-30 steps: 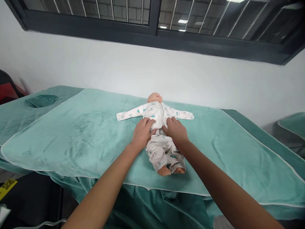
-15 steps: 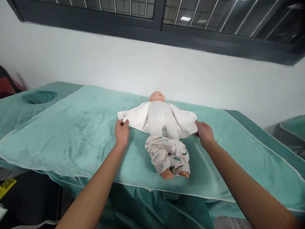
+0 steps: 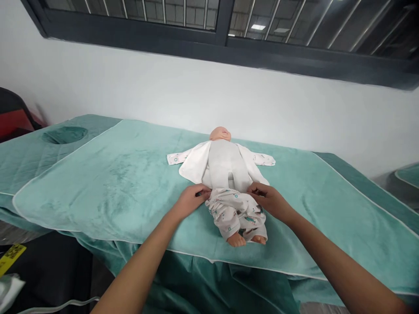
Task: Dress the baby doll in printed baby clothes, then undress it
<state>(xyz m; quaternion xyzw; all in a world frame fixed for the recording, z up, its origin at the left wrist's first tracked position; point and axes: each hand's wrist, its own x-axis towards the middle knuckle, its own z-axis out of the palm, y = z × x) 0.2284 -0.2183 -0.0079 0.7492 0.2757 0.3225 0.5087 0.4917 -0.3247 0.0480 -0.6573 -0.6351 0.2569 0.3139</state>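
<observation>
A baby doll (image 3: 225,163) lies on its back, its head toward the wall and its bare feet toward me. An open white jacket (image 3: 195,165) is spread out on both sides of the grey torso, with patterned sleeves stretched sideways. Patterned trousers (image 3: 231,205) sit bunched on its legs. My left hand (image 3: 191,200) is closed at the left end of the trouser waistband, fingertips pinching the cloth. My right hand (image 3: 270,200) pinches the waistband's right end, just below the jacket's lower corner. The fingertips of both hands are partly hidden by the cloth.
A green plush sheet (image 3: 108,187) covers the bed, which has a face hole (image 3: 65,134) at the far left. Behind stands a white wall (image 3: 147,87) under a barred window. A black seat (image 3: 55,270) and a white cable (image 3: 65,304) are at the lower left.
Both hands have let go of the jacket's front panels and moved inward to the trouser waistband. The panels now lie lower, leaving the sleeves visible. The view has shifted slightly.
</observation>
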